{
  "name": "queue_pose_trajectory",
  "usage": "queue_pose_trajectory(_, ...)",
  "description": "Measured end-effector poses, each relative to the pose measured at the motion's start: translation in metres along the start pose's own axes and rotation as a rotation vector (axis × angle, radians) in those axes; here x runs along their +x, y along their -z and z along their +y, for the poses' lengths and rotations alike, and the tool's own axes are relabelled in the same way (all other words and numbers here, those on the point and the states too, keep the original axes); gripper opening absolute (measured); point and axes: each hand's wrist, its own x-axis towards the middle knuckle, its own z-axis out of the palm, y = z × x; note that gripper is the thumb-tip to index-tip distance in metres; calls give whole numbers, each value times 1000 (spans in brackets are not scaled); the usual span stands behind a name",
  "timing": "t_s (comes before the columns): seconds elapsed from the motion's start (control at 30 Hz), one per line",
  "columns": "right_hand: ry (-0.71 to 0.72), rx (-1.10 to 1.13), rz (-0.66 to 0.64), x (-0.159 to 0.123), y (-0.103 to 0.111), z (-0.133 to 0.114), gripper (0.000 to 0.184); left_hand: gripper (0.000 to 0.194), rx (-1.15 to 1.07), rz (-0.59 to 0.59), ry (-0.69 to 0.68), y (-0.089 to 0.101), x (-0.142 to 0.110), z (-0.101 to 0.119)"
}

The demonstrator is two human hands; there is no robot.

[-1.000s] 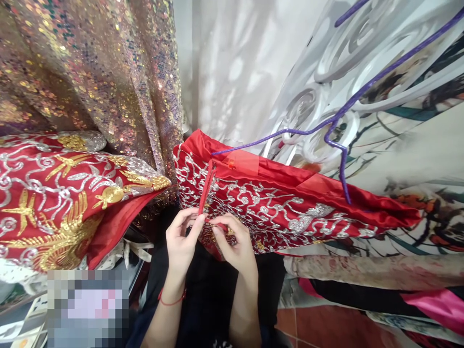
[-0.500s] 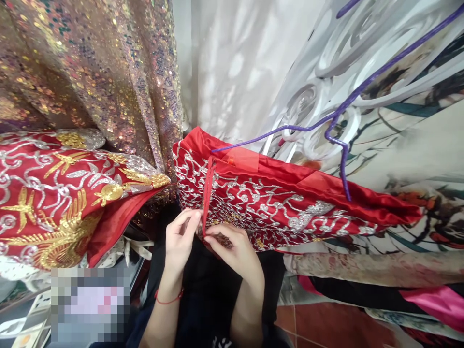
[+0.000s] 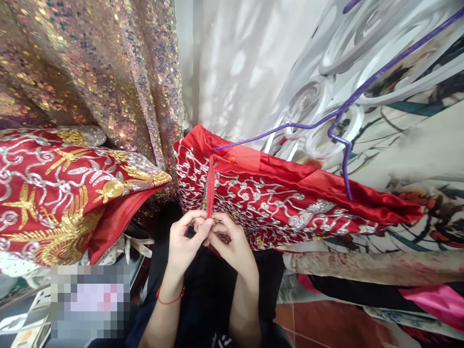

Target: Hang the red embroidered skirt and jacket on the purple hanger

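A red embroidered garment (image 3: 253, 198) with silver and gold scrollwork hangs in front of me on a purple hanger (image 3: 304, 127), its satin lining folded along the top. From near its upper left a narrow red fabric strip (image 3: 210, 186) runs down to my fingers. At its lower end, my left hand (image 3: 189, 239) is closed in a pinch. My right hand (image 3: 232, 241) pinches at the same spot, fingertips touching the left ones. Exactly what lies between the fingertips is hidden.
To the left are another red embroidered garment (image 3: 68, 193) and a sequinned gold curtain-like cloth (image 3: 90, 63). White scroll metalwork (image 3: 311, 96) stands behind the hanger. Folded fabrics (image 3: 362, 270) lie at the right above a red tiled floor (image 3: 319, 319).
My hands have come together at the strip's lower end; my right hand has shifted slightly up and my left hand slightly right. The strip now hangs straighter. The garment stays nearly in place.
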Motion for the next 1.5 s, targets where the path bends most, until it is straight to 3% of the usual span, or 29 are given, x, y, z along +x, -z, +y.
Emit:
queue_pose_trajectory(0.1, 2, 15, -12, 2, -1, 2, 7, 11, 24, -10, -38, 1, 1, 4)
queue_pose_trajectory(0.37, -81, 136, 66, 3, -9, 0, 34, 13, 52, 38, -121, -9, 19, 21)
queue_pose_trajectory(0.57, -26, 178, 200, 6, -14, -2, 14, 26, -134, 53, -3, -16, 17, 17)
queue_pose_trajectory(0.67, 10, 143, 233, 10, -14, 2, 6, 31, -133, 80, -38, -13, 14, 15)
queue_pose_trajectory(0.8, 79, 79, 241, 9, -12, 5, 12, 25, -71, 133, -50, -8, 16, 13)
queue_pose_trajectory(0.9, 122, 161, 256, 7, -12, 2, 16, 22, -30, 144, -16, -5, 17, 11)
queue_pose_trajectory(1.1, -15, 313, 444, 18, -21, -14, 18, 22, 86, 133, 15, -7, 17, 12)
queue_pose_trajectory(1.3, -41, 348, 443, 21, -26, -13, 24, 34, -12, 98, 197, -6, 16, 6)
queue_pose_trajectory(1.4, -41, 357, 458, 20, -26, -8, 21, 43, -29, 33, 339, -2, 13, 3)
queue_pose_trajectory(1.5, -18, 321, 463, 20, -26, -8, 18, 43, 25, -34, 386, 0, 9, 5)
